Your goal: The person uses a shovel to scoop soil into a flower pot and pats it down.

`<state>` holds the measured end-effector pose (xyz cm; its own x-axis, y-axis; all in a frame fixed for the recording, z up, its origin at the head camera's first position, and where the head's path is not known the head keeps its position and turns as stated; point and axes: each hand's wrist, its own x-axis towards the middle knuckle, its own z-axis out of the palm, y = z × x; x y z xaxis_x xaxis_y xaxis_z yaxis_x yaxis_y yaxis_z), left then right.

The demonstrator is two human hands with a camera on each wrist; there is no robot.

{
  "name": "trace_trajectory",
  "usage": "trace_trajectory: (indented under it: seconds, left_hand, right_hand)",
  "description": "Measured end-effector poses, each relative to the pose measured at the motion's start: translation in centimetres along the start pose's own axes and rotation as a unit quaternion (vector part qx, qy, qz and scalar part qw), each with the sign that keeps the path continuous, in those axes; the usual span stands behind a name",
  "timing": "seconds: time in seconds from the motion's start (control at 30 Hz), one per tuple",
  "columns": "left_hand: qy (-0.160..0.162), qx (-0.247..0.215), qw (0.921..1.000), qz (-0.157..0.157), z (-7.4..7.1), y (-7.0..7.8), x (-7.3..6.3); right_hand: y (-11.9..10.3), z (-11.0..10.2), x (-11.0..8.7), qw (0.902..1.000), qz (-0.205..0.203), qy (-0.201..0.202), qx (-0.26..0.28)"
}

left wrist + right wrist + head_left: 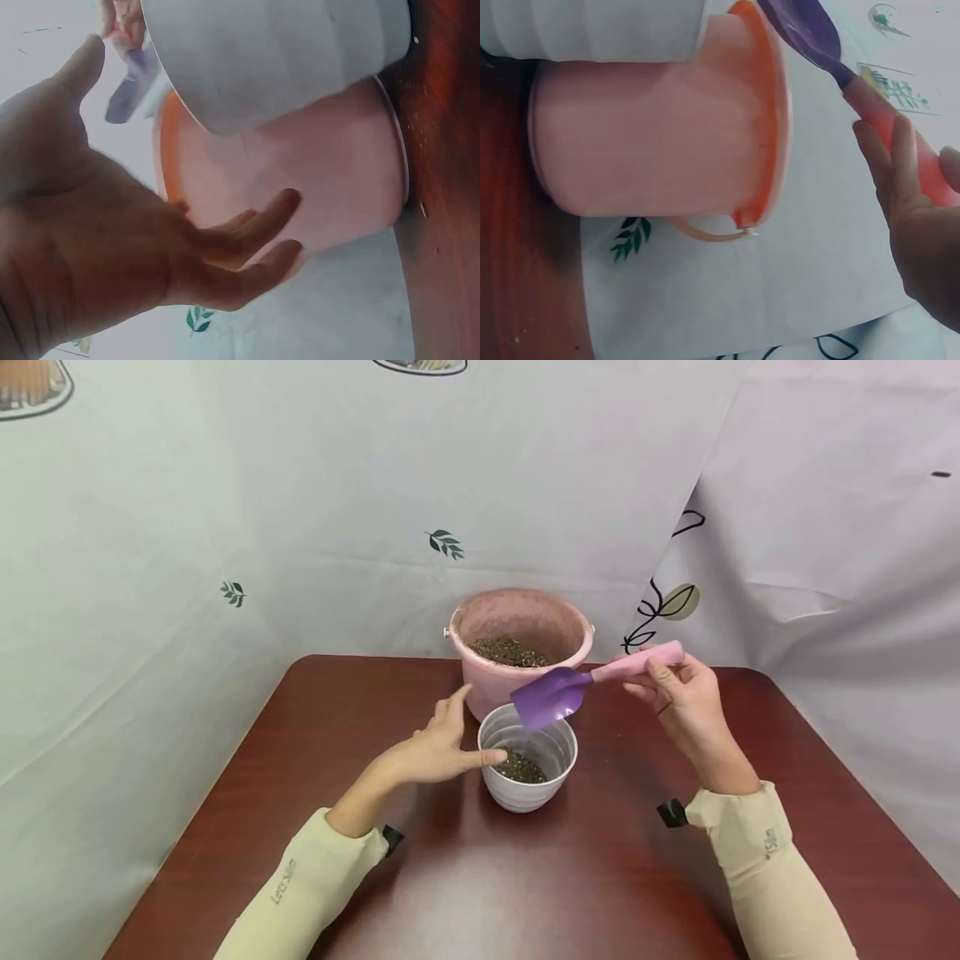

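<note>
My right hand [686, 697] grips the pink handle of a small trowel [551, 695] with a purple blade. The blade, tilted down to the left, hangs over the far rim of a white ribbed pot [525, 795]; no soil shows on its visible face. Dark soil [519, 767] covers the pot's bottom. Beside that pot, my left hand [438, 747] is spread, its thumb reaching over the near-left rim. In the left wrist view, the fingers [274, 217] of this hand are loosely bent and hold nothing. Behind the pot stands a pink bucket [487, 681] partly filled with soil.
A dark red-brown table [360, 710] carries both containers, and its back edge meets a white printed cloth [337, 527]. The bucket's handle [709, 236] hangs down behind it in the right wrist view. Small crumbs [422, 210] lie on the table beside the bucket.
</note>
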<state>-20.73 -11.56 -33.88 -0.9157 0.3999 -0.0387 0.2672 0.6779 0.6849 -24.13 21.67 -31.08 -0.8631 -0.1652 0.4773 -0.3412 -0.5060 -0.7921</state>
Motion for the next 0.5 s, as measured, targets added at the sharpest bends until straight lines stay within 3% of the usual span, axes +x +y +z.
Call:
trace_trajectory:
  seconds: [0.13,0.3,0.37,0.5]
  left_hand:
    - [0.052,-0.079,0.9953,0.021,-0.8,-0.3,1.2]
    - [0.121,-0.152,0.9806,0.023,-1.6,-0.1,3.3]
    - [0.16,-0.178,0.9709,0.012,-1.7,0.0,4.3]
    - [0.233,-0.239,0.9424,-0.025,-1.2,0.1,6.0]
  right_hand:
    - [-0.6,-0.1,1.0,0.9993,-0.03,-0.002,0.023]
    - [-1.2,0.2,2.8,0.9979,-0.061,0.012,0.018]
    - [-1.2,0.5,3.6,0.997,-0.071,0.028,0.01]
    - [-0.4,1.1,5.6,0.9955,-0.079,0.042,-0.03]
